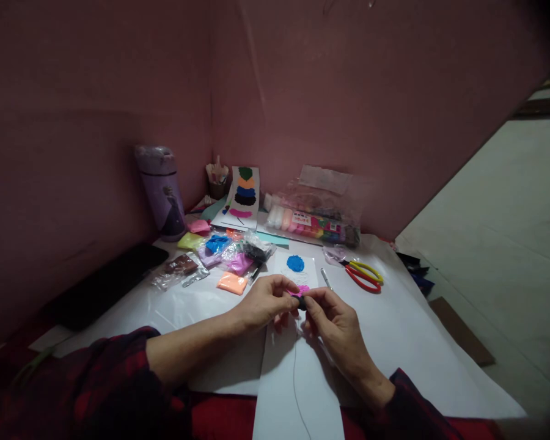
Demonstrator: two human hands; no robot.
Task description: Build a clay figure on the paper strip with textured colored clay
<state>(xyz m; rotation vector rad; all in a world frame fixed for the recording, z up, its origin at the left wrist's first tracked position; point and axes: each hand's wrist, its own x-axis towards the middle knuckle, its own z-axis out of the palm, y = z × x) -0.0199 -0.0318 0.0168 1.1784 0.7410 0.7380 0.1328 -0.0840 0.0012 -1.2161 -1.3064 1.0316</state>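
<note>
Between the fingertips of my left hand (271, 300) and my right hand (334, 321) is a small lump of black clay (301, 302). Both hands are closed in a pinch on it, above a long white paper strip (297, 391). On that strip, just beyond my fingers, are a blue clay patch (296, 263), a white textured patch (295, 276) and a pink patch (304, 289), the last partly hidden by my hands. A thin curved line, perhaps drawn or a thread, runs down the strip below the lump.
Several clay packets (232, 282) lie left of the strip. Scissors (364, 276) with red and yellow handles and a thin metallic tool (327, 279) are on the right. Behind stand a purple bottle (160, 195), a painted sample card (245, 198) and a plastic bag of clay (311, 220).
</note>
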